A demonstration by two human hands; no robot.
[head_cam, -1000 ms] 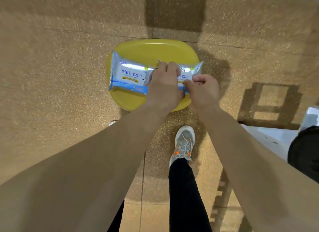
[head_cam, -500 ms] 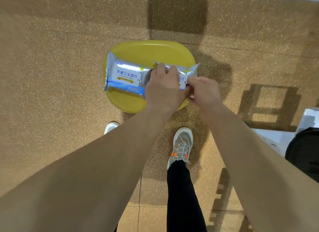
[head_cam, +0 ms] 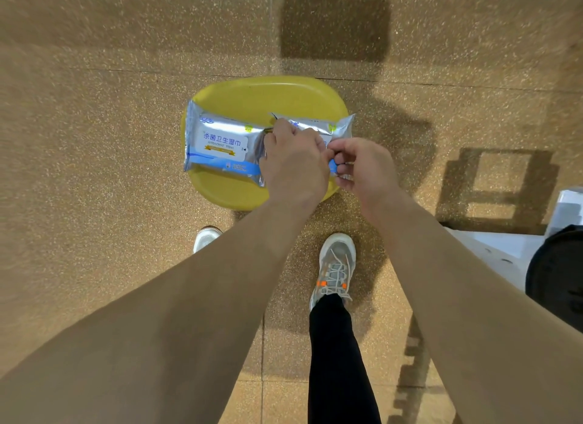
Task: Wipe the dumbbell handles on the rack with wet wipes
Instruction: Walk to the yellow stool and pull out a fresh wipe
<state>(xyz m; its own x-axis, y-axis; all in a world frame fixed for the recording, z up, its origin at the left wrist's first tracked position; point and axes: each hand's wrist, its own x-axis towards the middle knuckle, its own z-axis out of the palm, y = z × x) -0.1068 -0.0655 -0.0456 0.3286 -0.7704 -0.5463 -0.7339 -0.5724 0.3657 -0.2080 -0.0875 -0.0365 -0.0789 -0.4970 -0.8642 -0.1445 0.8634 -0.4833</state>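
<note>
A silver and blue pack of wet wipes [head_cam: 220, 143] lies across a yellow stool seat [head_cam: 252, 98]. A second silver pack [head_cam: 340, 128] lies to its right, mostly hidden by my hands. My left hand [head_cam: 293, 165] rests curled on top of the packs and holds the right one down. My right hand [head_cam: 366, 168] pinches the near edge of that pack with fingers and thumb. No dumbbell handle shows in view.
The stool stands on a speckled brown floor [head_cam: 94, 139]. My two shoes [head_cam: 336, 266] are just in front of it. A white frame [head_cam: 492, 247] and a black round weight [head_cam: 558, 275] sit at the right edge.
My right hand has slid down to the near edge of the right pack and pinched it tighter. The left hand stays on the packs. The view has shifted slightly.
</note>
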